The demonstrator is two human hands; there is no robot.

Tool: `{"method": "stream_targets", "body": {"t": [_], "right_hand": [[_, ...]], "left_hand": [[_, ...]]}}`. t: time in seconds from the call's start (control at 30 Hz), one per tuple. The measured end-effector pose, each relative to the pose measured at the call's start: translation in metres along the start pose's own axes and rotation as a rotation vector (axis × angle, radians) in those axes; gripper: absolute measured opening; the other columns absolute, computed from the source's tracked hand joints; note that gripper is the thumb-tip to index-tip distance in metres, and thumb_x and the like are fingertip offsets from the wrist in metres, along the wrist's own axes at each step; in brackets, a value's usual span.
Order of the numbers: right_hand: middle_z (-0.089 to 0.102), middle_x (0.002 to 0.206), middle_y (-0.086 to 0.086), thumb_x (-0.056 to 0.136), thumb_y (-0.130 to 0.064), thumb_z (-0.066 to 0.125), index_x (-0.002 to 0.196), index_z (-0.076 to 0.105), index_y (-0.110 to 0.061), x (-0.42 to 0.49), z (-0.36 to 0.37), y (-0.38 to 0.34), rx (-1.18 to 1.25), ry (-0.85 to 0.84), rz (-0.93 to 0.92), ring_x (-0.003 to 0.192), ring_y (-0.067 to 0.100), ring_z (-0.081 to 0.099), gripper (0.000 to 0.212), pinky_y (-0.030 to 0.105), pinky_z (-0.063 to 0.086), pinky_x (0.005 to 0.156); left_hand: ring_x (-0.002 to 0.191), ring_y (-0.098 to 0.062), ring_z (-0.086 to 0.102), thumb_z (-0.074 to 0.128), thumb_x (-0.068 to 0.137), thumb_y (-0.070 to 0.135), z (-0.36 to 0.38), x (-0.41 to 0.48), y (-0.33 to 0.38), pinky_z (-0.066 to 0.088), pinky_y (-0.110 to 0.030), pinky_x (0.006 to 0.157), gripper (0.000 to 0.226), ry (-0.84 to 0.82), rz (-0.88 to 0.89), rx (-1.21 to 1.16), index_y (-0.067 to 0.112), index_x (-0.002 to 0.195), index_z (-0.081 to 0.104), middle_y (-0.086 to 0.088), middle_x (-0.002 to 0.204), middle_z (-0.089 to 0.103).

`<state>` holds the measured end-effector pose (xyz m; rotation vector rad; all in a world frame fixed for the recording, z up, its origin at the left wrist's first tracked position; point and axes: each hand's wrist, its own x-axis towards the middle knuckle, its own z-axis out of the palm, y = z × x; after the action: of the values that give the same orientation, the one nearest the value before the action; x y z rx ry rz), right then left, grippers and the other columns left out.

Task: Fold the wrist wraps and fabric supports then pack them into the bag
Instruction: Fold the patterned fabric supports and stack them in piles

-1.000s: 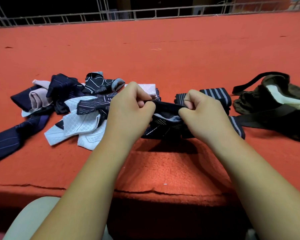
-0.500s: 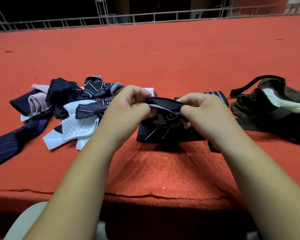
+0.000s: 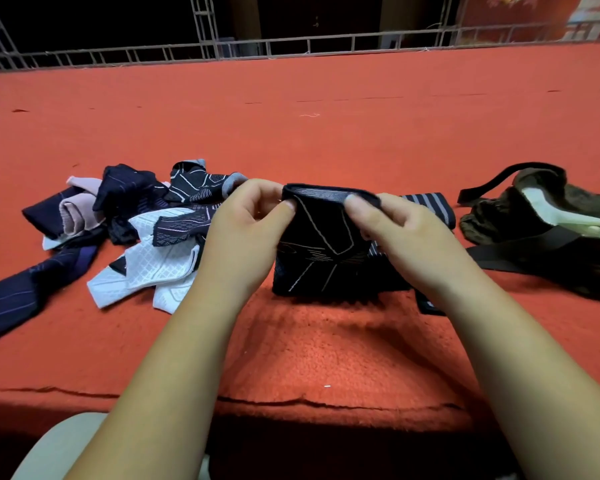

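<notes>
Reaching over the front edge of the carpet (image 3: 326, 351), both forearms lead to the hands, which meet above the cloth. At the lower left corner a pale rounded thing (image 3: 59, 445) shows; I cannot tell what it is.

The left hand (image 3: 246, 233) and the right hand (image 3: 399, 230) each pinch one top corner of a black wrap (image 3: 323, 251) with thin white lines. Each grip is clamped on it, with the thumb in front. The wrap hangs upright between the hands, and its lower edge is at the carpet or very near it. The top looks already doubled, so I judge that the folding of this piece is in progress and not finished. The next move, I think, calls for bringing the edges together evenly, pressing the wrap flat, and then carrying it to the right.

Just behind the right hand lies a striped wrap (image 3: 430, 206). On the left a pile (image 3: 146, 237) of loose pieces, navy, white and pink, is not folded. On the right, well apart from the pile, the dark bag (image 3: 520, 216) lies open with a white thing (image 3: 561, 213) inside. Most of the task seems to be left.

Farther, the red carpet runs to a metal railing (image 3: 291, 46), and behind it the room is dark.
</notes>
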<state>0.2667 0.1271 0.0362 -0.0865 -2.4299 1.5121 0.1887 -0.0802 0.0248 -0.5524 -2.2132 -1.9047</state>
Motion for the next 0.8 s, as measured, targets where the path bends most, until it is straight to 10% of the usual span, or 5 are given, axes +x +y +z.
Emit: {"method": "stream_targets", "body": {"t": [0.17, 0.37, 0.57, 0.7, 0.8], "right_hand": [[0.083, 0.101, -0.012, 0.102, -0.036, 0.071, 0.109, 0.082, -0.027, 0.006, 0.008, 0.007, 0.142, 0.081, -0.035, 0.100, 0.006, 0.077, 0.016, 0.029, 0.058, 0.089], [0.082, 0.103, 0.014, 0.100, -0.051, 0.071, 0.109, 0.080, -0.010, 0.010, 0.007, 0.009, 0.353, 0.180, -0.016, 0.099, 0.024, 0.077, 0.043, 0.055, 0.060, 0.096], [0.083, 0.106, 0.001, 0.101, -0.052, 0.069, 0.113, 0.082, -0.017, 0.011, 0.005, 0.011, 0.438, 0.105, 0.040, 0.103, 0.023, 0.080, 0.039, 0.042, 0.061, 0.093], [0.083, 0.107, 0.007, 0.102, -0.038, 0.068, 0.112, 0.079, -0.012, 0.017, 0.004, 0.022, 0.374, -0.043, 0.109, 0.094, 0.024, 0.077, 0.030, 0.042, 0.057, 0.083], [0.080, 0.111, 0.018, 0.102, -0.022, 0.068, 0.114, 0.075, -0.004, 0.019, 0.006, 0.030, 0.348, -0.108, 0.117, 0.090, 0.027, 0.071, 0.022, 0.041, 0.056, 0.076]], "left_hand": [[0.090, -0.014, 0.068, 0.070, 0.098, 0.025, -0.001, 0.002, 0.001, 0.056, -0.046, 0.083, 0.009, 0.074, -0.018, -0.099, 0.023, 0.103, 0.077, -0.008, 0.102, 0.078], [0.091, -0.020, 0.074, 0.069, 0.104, 0.028, -0.009, -0.002, 0.012, 0.060, -0.043, 0.082, 0.018, -0.156, -0.149, -0.124, 0.015, 0.111, 0.079, -0.012, 0.109, 0.080], [0.081, -0.023, 0.072, 0.069, 0.101, 0.011, -0.006, -0.003, 0.005, 0.059, -0.030, 0.060, 0.013, -0.179, -0.252, -0.181, 0.010, 0.109, 0.079, -0.015, 0.101, 0.081], [0.096, -0.035, 0.075, 0.070, 0.099, 0.007, 0.000, 0.000, 0.001, 0.062, -0.045, 0.090, 0.015, -0.081, -0.320, -0.354, 0.006, 0.111, 0.079, -0.023, 0.108, 0.079], [0.090, -0.031, 0.075, 0.069, 0.100, 0.005, -0.001, 0.000, 0.000, 0.066, -0.039, 0.078, 0.016, -0.055, -0.364, -0.406, 0.002, 0.114, 0.076, -0.024, 0.108, 0.079]]}}
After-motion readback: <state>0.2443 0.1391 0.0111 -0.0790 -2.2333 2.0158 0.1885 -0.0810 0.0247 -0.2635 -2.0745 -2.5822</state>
